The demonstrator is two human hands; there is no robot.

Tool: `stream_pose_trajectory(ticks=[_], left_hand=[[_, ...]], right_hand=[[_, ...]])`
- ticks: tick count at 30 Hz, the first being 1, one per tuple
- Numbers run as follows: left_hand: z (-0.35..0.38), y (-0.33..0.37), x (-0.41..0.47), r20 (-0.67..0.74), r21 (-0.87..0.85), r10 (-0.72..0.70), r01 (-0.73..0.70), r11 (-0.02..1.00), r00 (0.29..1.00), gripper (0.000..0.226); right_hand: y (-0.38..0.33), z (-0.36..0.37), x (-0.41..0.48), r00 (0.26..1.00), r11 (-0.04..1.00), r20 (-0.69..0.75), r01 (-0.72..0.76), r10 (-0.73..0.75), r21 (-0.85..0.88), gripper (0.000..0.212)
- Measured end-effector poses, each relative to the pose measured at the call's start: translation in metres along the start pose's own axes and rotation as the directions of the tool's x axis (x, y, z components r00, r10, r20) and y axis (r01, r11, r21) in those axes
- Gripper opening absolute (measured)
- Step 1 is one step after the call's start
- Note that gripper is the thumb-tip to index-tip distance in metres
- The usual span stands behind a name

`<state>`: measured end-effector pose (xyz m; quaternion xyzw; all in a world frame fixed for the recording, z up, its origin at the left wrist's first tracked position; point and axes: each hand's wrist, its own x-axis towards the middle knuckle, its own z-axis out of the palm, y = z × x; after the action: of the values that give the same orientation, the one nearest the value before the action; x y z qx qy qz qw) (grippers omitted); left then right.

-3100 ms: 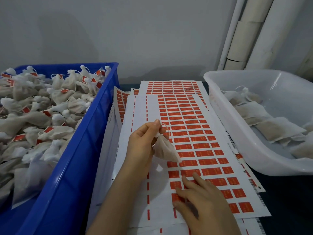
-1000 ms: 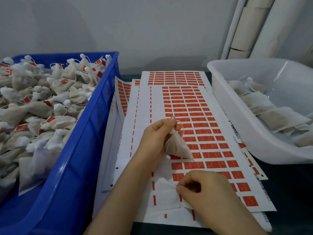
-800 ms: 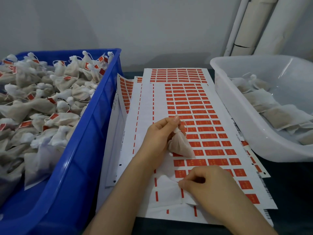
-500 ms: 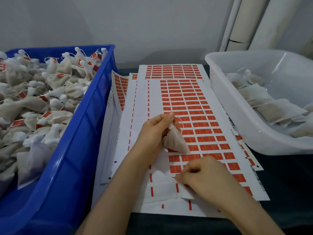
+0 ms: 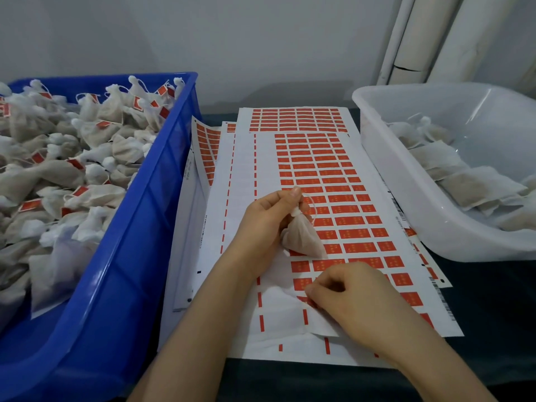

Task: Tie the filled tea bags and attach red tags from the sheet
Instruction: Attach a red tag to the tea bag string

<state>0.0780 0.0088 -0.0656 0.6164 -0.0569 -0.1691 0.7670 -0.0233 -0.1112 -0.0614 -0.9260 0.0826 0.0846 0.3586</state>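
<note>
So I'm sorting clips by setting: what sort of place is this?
Probably a small hand-packing workstation: a blue crate heaped with tagged tea bags, tag sheets, and a white tub of flat bags.

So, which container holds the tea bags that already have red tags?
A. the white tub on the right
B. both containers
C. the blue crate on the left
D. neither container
C: the blue crate is piled with tied bags carrying red tags, while the bags in the white tub lie mostly flat and show no red tags.
</note>
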Motion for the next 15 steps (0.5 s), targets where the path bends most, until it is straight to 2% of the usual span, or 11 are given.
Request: stream_pose_trajectory(ticks=[2, 7, 15], left_hand=[[0.0, 0.0002, 0.0004, 0.001, 0.005, 0.004, -0.004, 1.0, 1.0, 0.039], [-0.0002, 0.0002, 0.0016, -0.002, 0.019, -0.007, 0.007, 1.0, 1.0, 0.029], [-0.0005, 0.0003, 0.0008, 0.008, 0.006, -0.007, 0.007, 1.0, 1.0, 0.024]], right_hand=[[-0.0003, -0.0007, -0.0002, 1.0, 1.0, -0.002, 0.006, -0.006, -0.006, 0.013], [0.0001, -0.0044, -0.003, 0.999, 0.999, 0.037, 0.015, -0.017, 0.043, 0.015], [-0.0015, 0.0, -0.004, 0.996, 0.998, 0.059, 0.066, -0.065, -0.013, 0.017]])
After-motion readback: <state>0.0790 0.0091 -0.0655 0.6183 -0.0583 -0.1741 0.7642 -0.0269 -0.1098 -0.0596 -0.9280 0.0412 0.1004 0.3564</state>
